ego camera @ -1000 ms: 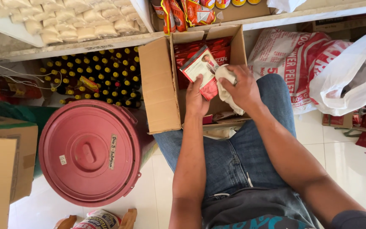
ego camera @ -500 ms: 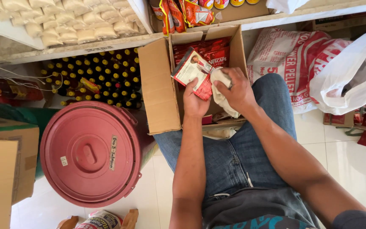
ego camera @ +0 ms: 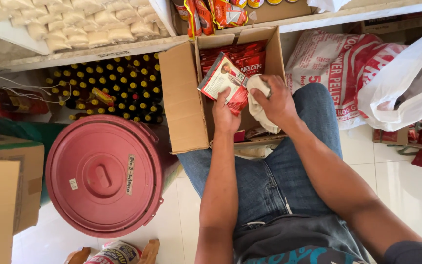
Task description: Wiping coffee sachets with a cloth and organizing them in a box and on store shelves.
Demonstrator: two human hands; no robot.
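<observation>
Over the person's lap, an open cardboard box [ego camera: 187,98] rests against the knees with its flaps spread, and red sachet packs [ego camera: 235,56] lie stacked inside it. The left hand [ego camera: 226,116] is closed around a red and white packet [ego camera: 223,78], thumb and fingers pinching its lower edge so it stands tilted above the box's opening. The right hand [ego camera: 275,101] is curled shut on a whitish cloth [ego camera: 259,105], which touches the packet's right side and hangs down into the box.

Left of the box, a round red bucket [ego camera: 104,177] sits on the floor with its lid on. Behind it, dark bottles with yellow caps [ego camera: 111,85] stand packed in rows under a shelf. On the shelf above, pale bagged goods [ego camera: 74,24] are piled. To the right, a red and white printed sack [ego camera: 340,66] leans beside a white plastic bag [ego camera: 409,83]. 1 brown carton [ego camera: 3,195] stands at the left edge.
</observation>
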